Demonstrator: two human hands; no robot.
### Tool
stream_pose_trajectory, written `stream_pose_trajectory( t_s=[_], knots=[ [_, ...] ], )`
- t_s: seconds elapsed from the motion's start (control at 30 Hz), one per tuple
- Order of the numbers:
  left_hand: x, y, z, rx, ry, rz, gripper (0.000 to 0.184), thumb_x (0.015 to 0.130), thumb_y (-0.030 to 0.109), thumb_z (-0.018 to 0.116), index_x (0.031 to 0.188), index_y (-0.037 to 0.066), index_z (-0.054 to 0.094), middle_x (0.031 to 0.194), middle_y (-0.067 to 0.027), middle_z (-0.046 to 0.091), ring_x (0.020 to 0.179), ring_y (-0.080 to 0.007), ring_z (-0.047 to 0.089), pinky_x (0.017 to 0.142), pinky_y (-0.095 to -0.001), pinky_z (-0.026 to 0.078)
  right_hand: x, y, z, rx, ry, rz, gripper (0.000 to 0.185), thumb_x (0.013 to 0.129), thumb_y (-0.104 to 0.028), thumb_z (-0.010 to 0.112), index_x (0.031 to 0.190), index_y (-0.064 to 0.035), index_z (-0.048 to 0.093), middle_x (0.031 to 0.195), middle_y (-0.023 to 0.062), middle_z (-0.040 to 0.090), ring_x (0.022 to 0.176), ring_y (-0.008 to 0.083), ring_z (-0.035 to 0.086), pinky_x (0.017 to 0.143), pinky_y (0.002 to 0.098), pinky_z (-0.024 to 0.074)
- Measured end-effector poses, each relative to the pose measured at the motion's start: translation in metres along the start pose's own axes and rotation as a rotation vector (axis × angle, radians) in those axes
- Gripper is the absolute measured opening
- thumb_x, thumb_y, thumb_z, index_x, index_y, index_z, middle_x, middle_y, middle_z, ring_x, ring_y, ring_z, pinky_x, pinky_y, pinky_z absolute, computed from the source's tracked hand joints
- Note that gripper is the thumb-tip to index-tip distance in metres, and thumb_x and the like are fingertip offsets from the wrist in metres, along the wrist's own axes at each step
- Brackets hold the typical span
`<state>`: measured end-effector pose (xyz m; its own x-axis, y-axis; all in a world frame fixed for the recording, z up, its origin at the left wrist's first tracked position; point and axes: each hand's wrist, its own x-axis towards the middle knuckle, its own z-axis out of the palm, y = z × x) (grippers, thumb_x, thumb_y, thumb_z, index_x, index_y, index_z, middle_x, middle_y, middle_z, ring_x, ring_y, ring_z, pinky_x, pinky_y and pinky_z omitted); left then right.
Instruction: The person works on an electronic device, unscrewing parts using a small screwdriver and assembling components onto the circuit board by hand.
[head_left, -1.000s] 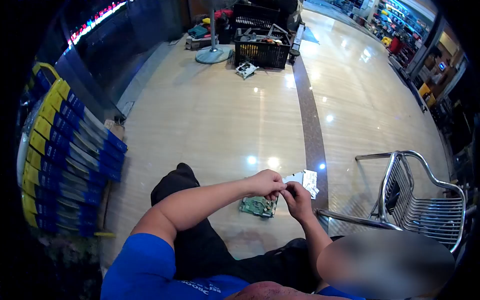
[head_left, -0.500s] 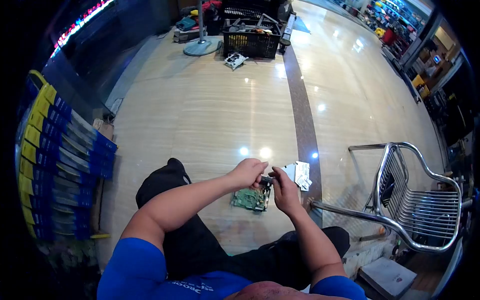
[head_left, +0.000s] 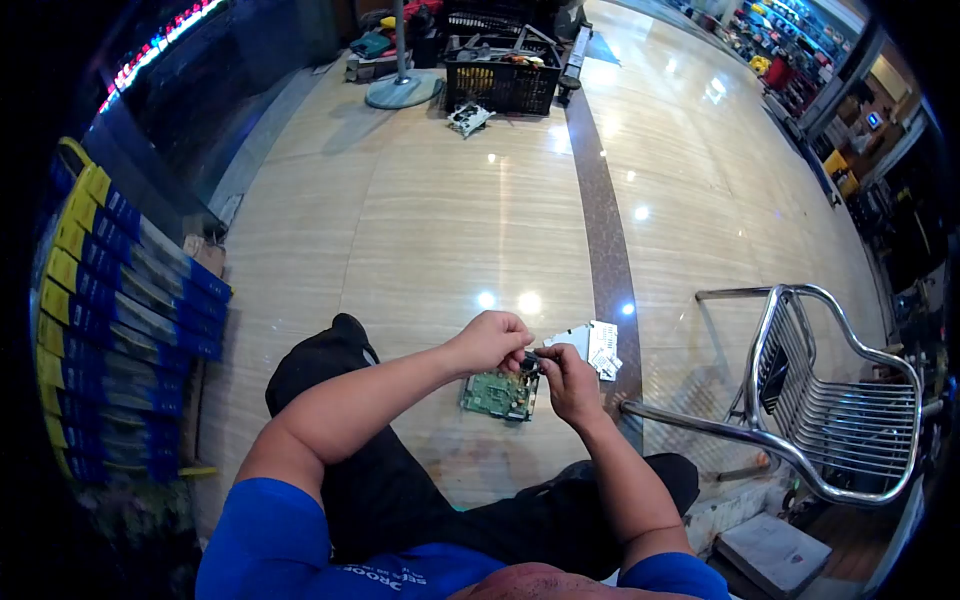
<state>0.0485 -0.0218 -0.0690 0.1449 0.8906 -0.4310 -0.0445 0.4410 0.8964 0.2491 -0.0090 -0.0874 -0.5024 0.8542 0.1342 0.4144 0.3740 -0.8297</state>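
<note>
My left hand (head_left: 490, 342) is closed, its fingertips pinching a small black part (head_left: 530, 361) whose exact kind I cannot make out. From the other side my right hand (head_left: 571, 384) has thumb and finger closed on the same part. Just below the hands a green circuit board (head_left: 495, 395) with several small components lies by the floor in front of my crossed legs. Whether the black part is joined to the board cannot be seen. Beyond my right hand, a pale metal plate (head_left: 604, 340) rests on the floor.
A chrome chair (head_left: 840, 400) stands at right, a flat grey box (head_left: 773, 555) below it. Blue and yellow packages (head_left: 130, 300) are racked at left. Further off are a black crate (head_left: 503, 85) of tools, a round pole base (head_left: 403, 91) and a small black-and-white piece (head_left: 470, 120).
My right hand's raised fingers have come down and closed in on the black part. My left hand has shifted only slightly. The board stays in place.
</note>
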Motion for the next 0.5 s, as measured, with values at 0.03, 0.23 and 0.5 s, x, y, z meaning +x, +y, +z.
stream_pose_trajectory(
  t_s=[0.03, 0.23, 0.5],
  knots=[
    [-0.001, 0.0, -0.001, -0.01, -0.027, -0.012, 0.015, 0.095, 0.016, 0.057, 0.088, 0.004, 0.057, 0.072, -0.0035, 0.061, 0.06, -0.0122, 0.061, 0.055, -0.0257, 0.051, 0.0, 0.0, -0.001, 0.012, -0.005, -0.004, 0.014, 0.091, -0.013, 0.06, 0.102, -0.0038, 0.057, 0.088, 0.0181, 0.067, 0.08, 0.0362, 0.066, 0.067, 0.041, 0.0511],
    [-0.002, -0.004, -0.006, -0.078, -0.063, 0.037, 0.009, 0.093, 0.008, 0.058, 0.097, 0.0, 0.06, 0.081, -0.0075, 0.065, 0.07, -0.0149, 0.065, 0.062, -0.0269, 0.055, 0.003, 0.013, 0.004, 0.11, 0.037, -0.011, 0.013, 0.092, -0.009, 0.059, 0.102, -0.0012, 0.056, 0.086, 0.0167, 0.067, 0.075, 0.0275, 0.067, 0.066, 0.0346, 0.0519],
    [-0.007, 0.003, -0.011, -0.113, -0.021, 0.067, 0.009, 0.089, 0.001, 0.06, 0.097, -0.003, 0.058, 0.087, -0.0111, 0.066, 0.078, -0.018, 0.068, 0.067, -0.0284, 0.057, 0.01, 0.017, 0.0, 0.488, 0.104, 0.079, 0.016, 0.091, -0.002, 0.058, 0.106, 0.0009, 0.056, 0.095, 0.009, 0.067, 0.081, 0.0134, 0.064, 0.073, 0.0268, 0.0522]
  ],
)
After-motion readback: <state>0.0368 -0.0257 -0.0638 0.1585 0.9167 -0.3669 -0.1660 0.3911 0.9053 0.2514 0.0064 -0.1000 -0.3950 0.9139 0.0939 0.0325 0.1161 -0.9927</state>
